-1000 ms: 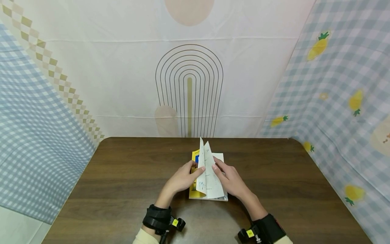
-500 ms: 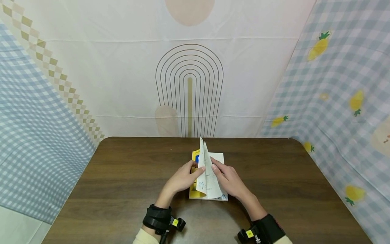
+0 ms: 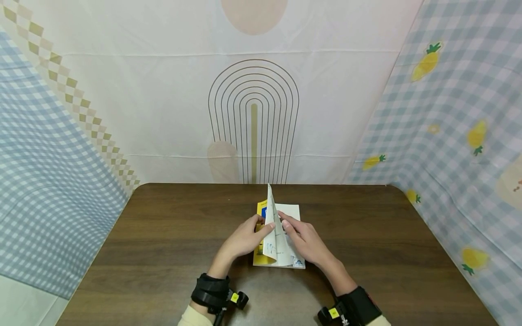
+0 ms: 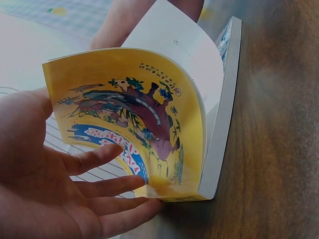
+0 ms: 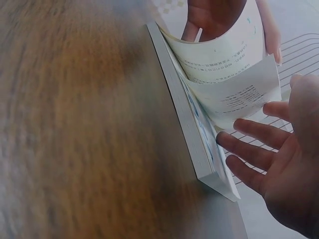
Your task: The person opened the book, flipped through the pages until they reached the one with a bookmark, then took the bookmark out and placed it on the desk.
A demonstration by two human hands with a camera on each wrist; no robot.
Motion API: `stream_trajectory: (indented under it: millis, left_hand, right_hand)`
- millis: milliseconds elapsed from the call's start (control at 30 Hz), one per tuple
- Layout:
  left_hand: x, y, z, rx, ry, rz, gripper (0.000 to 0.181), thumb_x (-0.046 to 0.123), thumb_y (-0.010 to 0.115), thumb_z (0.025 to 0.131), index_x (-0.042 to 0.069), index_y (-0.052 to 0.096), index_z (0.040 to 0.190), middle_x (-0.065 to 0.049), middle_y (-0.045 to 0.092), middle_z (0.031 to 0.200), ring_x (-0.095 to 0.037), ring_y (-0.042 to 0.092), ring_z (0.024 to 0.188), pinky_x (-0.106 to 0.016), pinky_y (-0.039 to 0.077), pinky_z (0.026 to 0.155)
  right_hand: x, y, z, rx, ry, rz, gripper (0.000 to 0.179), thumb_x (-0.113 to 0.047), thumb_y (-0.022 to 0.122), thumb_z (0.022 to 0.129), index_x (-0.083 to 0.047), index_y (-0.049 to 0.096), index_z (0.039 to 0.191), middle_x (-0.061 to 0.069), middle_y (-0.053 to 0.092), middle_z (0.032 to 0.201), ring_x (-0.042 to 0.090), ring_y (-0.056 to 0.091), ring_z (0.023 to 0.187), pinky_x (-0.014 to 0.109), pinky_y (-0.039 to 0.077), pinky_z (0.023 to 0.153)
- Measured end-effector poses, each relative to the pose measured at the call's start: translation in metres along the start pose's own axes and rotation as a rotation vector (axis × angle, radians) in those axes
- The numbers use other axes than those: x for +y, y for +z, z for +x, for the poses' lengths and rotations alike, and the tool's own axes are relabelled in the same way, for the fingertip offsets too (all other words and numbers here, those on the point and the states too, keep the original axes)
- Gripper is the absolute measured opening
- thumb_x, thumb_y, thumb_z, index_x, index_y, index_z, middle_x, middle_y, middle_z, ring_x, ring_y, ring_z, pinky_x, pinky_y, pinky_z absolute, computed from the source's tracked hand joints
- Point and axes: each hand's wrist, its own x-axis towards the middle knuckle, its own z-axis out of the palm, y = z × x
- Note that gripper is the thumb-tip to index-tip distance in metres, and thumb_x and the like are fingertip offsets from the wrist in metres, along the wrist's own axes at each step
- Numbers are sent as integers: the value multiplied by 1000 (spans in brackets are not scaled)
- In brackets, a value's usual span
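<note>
Tabletop: dark brown wood-grain board (image 3: 163, 235), corners rounded at the far side, with a soft sheen near the person.
Back hanging: white cloth (image 3: 163, 113) printed with nested arches and a beige disc, creased across in two places.
Side hangings: blue gingham cloth (image 3: 53, 181) on the left; a second gingham cloth (image 3: 408, 117) with yellow fruit motifs on the right.
Paperback: yellow-covered paperback (image 3: 290, 257) near the middle of the board, its page block flat on the wood, cover and some leaves raised and curved.
Left hand: this hand (image 3: 244, 235) pinches the lifted cover and leaves, thumb inside, fingers spread over the yellow outside.
Right hand: this hand (image 3: 310, 240) has its fingers spread and nearly straight, a fingertip at a loose leaf; whether the thumb touches it, I cannot tell.
Edges: a strip of wood separates paperback and far edge; both side edges lie well apart from the hands; the near edge is out of view.
Room around: wood extends widely left and right; between the hands, only the paperback's width.
</note>
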Motion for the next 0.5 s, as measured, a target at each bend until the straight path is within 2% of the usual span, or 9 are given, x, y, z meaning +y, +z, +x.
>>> stream_trajectory:
  millis: [200,500]
  left_hand:
    - [0,0,0,-4,-5,-4,70,58,54,106,-1,53,144,-17,64,127,-26,62,103,-50,54,90]
    - [-1,1,1,-7,-4,-5,72,60,52,107,-1,53,144,-17,64,127,-27,62,102,-50,54,90]
  right_hand:
    - [-1,0,0,-12,-1,-16,49,-44,42,115,-22,53,158,8,58,152,26,62,132,57,47,108]
    - [-1,1,0,-44,-9,-57,51,-46,50,113,-21,53,157,1,65,146,13,68,113,47,54,99]
